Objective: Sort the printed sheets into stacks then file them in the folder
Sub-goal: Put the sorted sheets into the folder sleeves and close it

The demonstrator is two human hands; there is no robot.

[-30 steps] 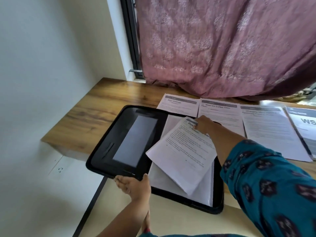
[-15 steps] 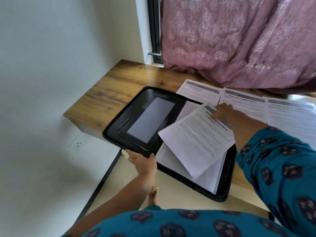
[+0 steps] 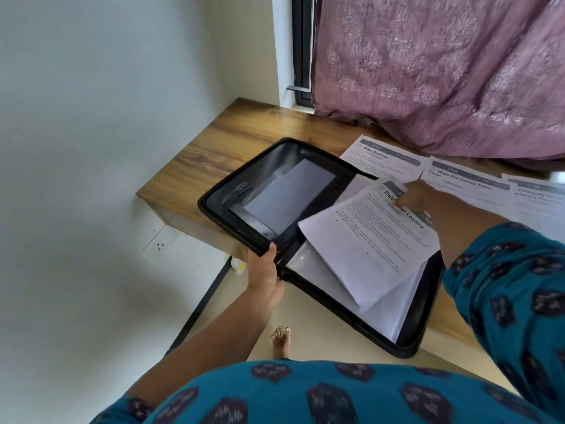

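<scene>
A black zip folder (image 3: 260, 191) lies open on the wooden desk, its near half hanging over the front edge. My left hand (image 3: 264, 270) grips the folder's near edge at the spine. My right hand (image 3: 417, 198) holds the top of a small stack of printed sheets (image 3: 367, 243) headed "Dishwasher Loading", lying askew over the clear sleeves (image 3: 394, 304) in the folder's right half. More printed sheets lie in a row behind: "Wipe Railings" (image 3: 382, 159), "Wipe the Coffee Table Clean" (image 3: 464, 185) and a third (image 3: 538, 203).
The wooden desk (image 3: 232, 142) ends at its left edge near a white wall with a socket (image 3: 159, 246). A pink curtain (image 3: 443, 71) hangs over the desk's back. My bare foot (image 3: 281, 341) stands on the floor below the folder.
The view has shifted, so the desk and folder sit further right and lower. Both hands keep their holds; the stack stays askew on the folder's right half.
</scene>
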